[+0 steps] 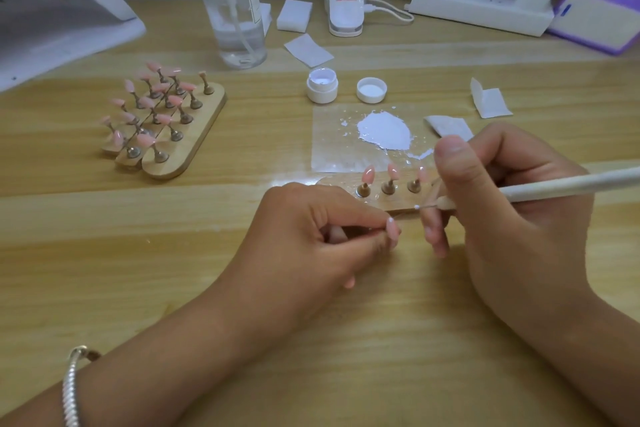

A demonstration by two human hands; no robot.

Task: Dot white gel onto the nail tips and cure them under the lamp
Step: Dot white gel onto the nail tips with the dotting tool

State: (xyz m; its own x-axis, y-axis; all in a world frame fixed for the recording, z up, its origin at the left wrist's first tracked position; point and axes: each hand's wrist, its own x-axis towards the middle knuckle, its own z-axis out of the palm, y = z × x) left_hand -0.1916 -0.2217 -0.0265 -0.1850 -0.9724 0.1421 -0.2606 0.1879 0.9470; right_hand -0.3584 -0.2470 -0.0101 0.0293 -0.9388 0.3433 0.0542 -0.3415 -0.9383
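Your left hand [311,236] pinches a pink nail tip [393,231] just nearer than the wooden stand [391,203]. Your right hand [512,218] grips the dotting tool [554,188], shaft lying left-right, its gel-loaded point just right of that tip.

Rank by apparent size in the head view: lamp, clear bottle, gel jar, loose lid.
1. lamp, though cropped by the frame
2. clear bottle
3. gel jar and loose lid: about alike, unranked
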